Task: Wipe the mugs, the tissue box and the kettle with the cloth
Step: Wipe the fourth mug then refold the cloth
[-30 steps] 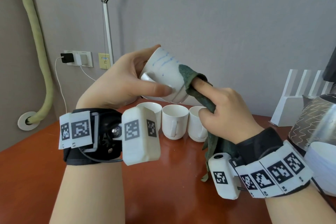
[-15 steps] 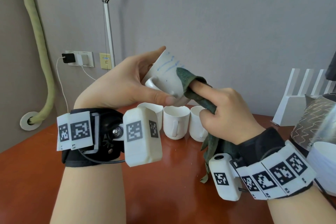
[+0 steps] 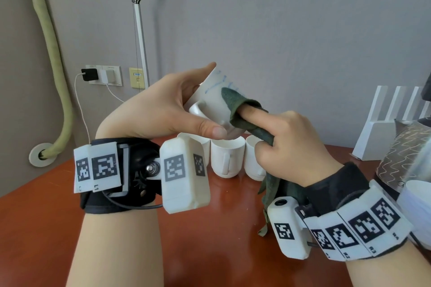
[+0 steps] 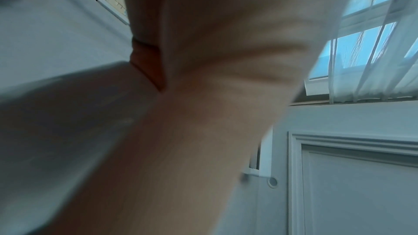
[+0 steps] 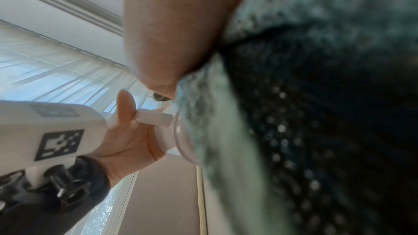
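Note:
My left hand (image 3: 168, 109) grips a white mug (image 3: 215, 106) with blue scribbles, tilted in the air above the table. My right hand (image 3: 286, 144) holds a dark green cloth (image 3: 235, 105), its index finger wrapped in the cloth and pressed on the mug's side; the rest hangs below the wrist. In the right wrist view the cloth (image 5: 294, 113) fills the right side and the mug (image 5: 167, 131) sits in the left hand (image 5: 126, 140). The left wrist view shows only blurred skin. Three white mugs (image 3: 227, 158) stand in a row on the table behind. A patterned kettle (image 3: 403, 154) stands at the right edge.
A red-brown table (image 3: 221, 240) lies under both arms. A white slotted rack (image 3: 391, 123) stands at the back right by the wall. A white rounded object (image 3: 417, 205) sits beside the kettle. Wall sockets with a charger (image 3: 102, 75) and a green hose (image 3: 53, 53) are at the left.
The cloth-wrapped index finger has slid up and left across the mug's side. The left hand has turned the mug a little, so its handle faces more toward me.

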The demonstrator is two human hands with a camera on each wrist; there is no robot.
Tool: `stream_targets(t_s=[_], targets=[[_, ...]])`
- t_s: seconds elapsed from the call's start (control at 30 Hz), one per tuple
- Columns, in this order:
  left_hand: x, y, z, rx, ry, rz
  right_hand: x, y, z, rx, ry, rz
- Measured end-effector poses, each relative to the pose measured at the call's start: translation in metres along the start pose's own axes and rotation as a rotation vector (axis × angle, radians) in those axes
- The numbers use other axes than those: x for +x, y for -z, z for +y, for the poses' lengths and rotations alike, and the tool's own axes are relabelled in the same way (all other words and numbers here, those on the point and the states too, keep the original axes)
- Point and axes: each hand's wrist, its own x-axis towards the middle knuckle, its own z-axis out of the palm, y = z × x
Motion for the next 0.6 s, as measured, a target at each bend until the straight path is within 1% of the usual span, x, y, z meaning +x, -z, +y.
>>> stream_targets(t_s=[0.07, 0.13, 0.27, 0.4, 0.53, 0.6], targets=[[-0.001, 0.002, 0.0, 0.002, 0.004, 0.02, -0.002, -0.002, -0.004, 0.037, 0.034, -0.038], [0.0, 0.004, 0.0, 0.053, 0.025, 0.025, -0.002, -0.004, -0.01, 0.023, 0.057, -0.066], [0.003, 0.001, -0.001, 0.139, 0.045, -0.027, 0.002, -0.006, -0.014, -0.081, 0.033, -0.02], [0.004, -0.003, 0.003, 0.112, 0.071, -0.013, 0.002, 0.001, -0.011, -0.095, -0.04, 0.033], [0.0, 0.004, 0.002, 0.074, 0.075, -0.001, 0.0, 0.0, -0.011, -0.062, -0.008, 0.005], [0.0, 0.005, 0.001, 0.091, 0.073, -0.006, 0.0, -0.003, -0.015, -0.052, 0.024, -0.012]])
